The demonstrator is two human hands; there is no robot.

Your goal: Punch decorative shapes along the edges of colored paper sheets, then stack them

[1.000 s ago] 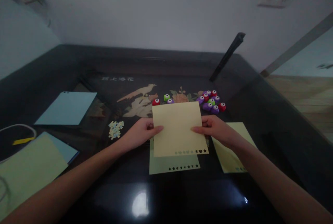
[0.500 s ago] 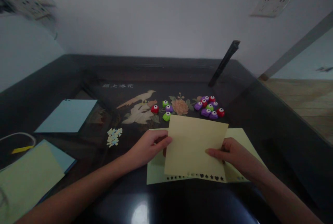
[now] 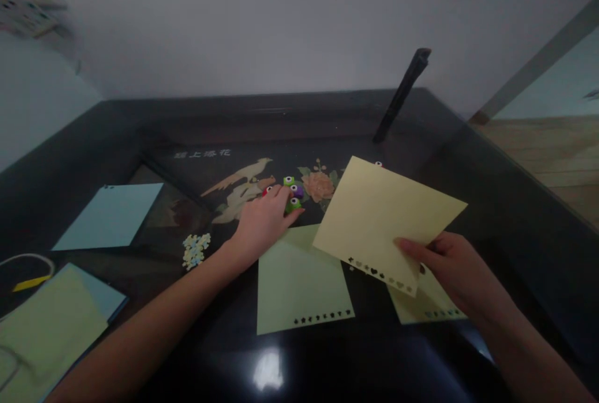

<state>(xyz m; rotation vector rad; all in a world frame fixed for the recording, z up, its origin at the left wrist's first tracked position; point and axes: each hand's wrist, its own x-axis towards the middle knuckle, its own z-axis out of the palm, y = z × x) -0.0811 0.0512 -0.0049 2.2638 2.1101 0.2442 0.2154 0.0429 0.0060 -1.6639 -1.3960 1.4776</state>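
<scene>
My right hand (image 3: 437,259) pinches a pale yellow sheet (image 3: 381,219) by its lower right part, thumb on top. The sheet is tilted and raised above the table, with a row of small punched shapes along its lower edge. My left hand (image 3: 264,219) reaches over several small one-eyed paper punches, thumb apart from its fingers. Around its fingertips are a green punch (image 3: 293,204), a purple punch (image 3: 296,191) and a partly hidden red punch (image 3: 267,191). Below lie a pale green sheet (image 3: 299,278) with punched holes and another yellow sheet (image 3: 412,306), partly covered.
A pile of small paper cut-outs (image 3: 195,250) lies left of my forearm. Farther left are a blue sheet (image 3: 110,216) and a stack of green and blue sheets (image 3: 47,322). A dark upright bar (image 3: 402,97) stands at the back of the glossy black table (image 3: 210,353).
My left hand has let go of the yellow sheet and moved up to the punches. My right hand has carried the sheet up and right, tilting it; it now hides most of the right-hand punches.
</scene>
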